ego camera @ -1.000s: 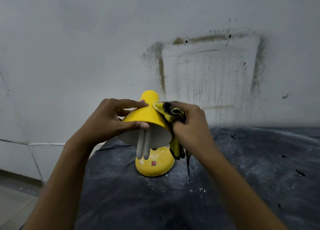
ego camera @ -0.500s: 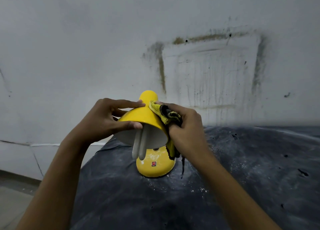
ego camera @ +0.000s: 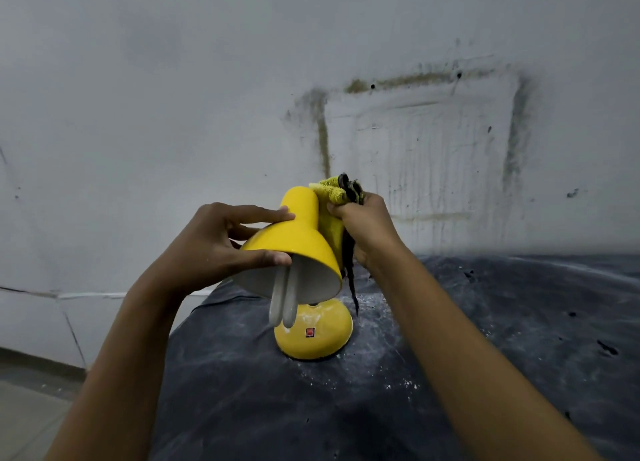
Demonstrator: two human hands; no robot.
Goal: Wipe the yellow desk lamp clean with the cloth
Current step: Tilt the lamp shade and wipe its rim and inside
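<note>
The yellow desk lamp (ego camera: 297, 233) stands on a dark covered table, its shade tilted towards me with a white tube bulb (ego camera: 284, 303) sticking out. Its round base (ego camera: 322, 336) carries a small red switch. My left hand (ego camera: 221, 244) holds the shade's left side, thumb on the rim and fingers over the top. My right hand (ego camera: 367, 228) grips a yellow cloth (ego camera: 330, 200) with a frayed black edge and presses it against the shade's narrow upper right side. The lamp's neck is hidden behind the shade.
The dark dusty table cover (ego camera: 485, 356) spreads right and towards me, with white specks around the base. A stained white wall (ego camera: 415, 131) rises just behind. The table's left edge drops to the floor (ego camera: 31, 419).
My right hand has slid the cloth up the shade, from near the rim to the narrow top. The left hand keeps its hold on the shade.
</note>
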